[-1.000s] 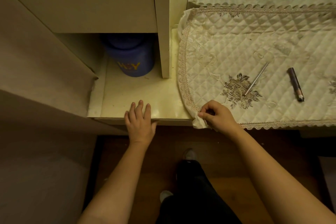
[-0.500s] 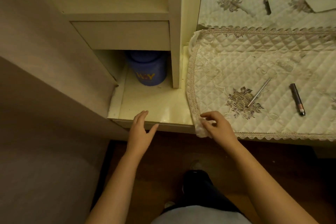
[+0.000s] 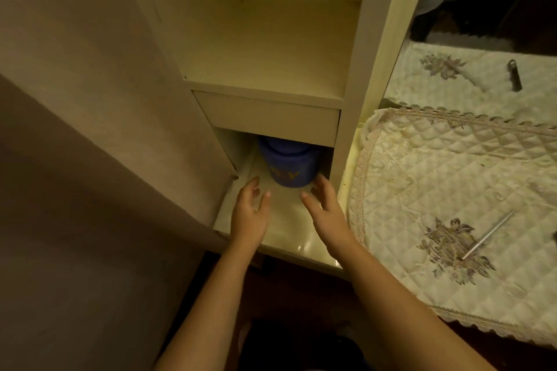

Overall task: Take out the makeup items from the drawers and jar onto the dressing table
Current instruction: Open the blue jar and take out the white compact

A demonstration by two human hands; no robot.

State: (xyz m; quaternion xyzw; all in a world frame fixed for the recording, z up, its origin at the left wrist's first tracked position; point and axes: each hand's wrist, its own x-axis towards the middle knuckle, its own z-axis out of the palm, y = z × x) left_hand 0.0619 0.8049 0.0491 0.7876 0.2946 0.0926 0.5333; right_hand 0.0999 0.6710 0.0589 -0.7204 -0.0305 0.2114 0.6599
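Cream shelf (image 3: 289, 229) under closed drawer (image 3: 271, 116): blue jar (image 3: 287, 167) at rear. Left hand (image 3: 250, 214) and right hand (image 3: 327, 214) spread wide, empty, flanking it. Quilted cloth (image 3: 452, 178) covers the table alongside.

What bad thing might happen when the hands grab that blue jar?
The blue jar sits far back under the closed drawer, so lifting it might bump the drawer. Both the left hand and right hand are open and not yet gripping, so a loose grab might tip or drop it.
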